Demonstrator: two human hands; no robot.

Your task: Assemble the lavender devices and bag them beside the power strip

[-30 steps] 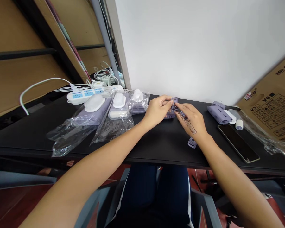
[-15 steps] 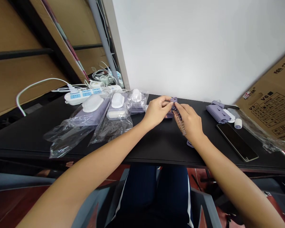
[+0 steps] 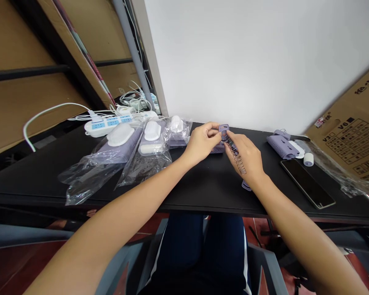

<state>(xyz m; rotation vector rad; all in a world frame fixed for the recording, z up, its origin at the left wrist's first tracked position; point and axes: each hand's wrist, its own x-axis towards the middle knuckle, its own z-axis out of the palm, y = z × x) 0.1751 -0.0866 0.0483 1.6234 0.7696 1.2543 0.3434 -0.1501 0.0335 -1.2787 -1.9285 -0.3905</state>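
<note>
My left hand (image 3: 203,141) pinches a small purple plastic cap (image 3: 224,128) with a slot in it, above the back of the black table. My right hand (image 3: 246,155) is closed on a thin metal coil spring (image 3: 237,159), whose upper end meets the cap at my fingertips. The loose end of the spring lies along the right palm. Behind and below the left fingers shows a purple perforated part (image 3: 217,148), mostly hidden. Another purple slotted piece (image 3: 246,186) lies on the table under my right wrist.
To the left are purple-and-white items in clear bags (image 3: 118,141) and a white power strip (image 3: 110,123). A purple perforated case (image 3: 282,146), a white roll (image 3: 308,159) and a phone (image 3: 307,183) lie right, before a cardboard box (image 3: 353,127). The white wall (image 3: 249,61) stands behind.
The cap has tilted and shifted slightly left, showing more of its face. The spring's loose end has swung a little right. Both hands keep nearly the same place.
</note>
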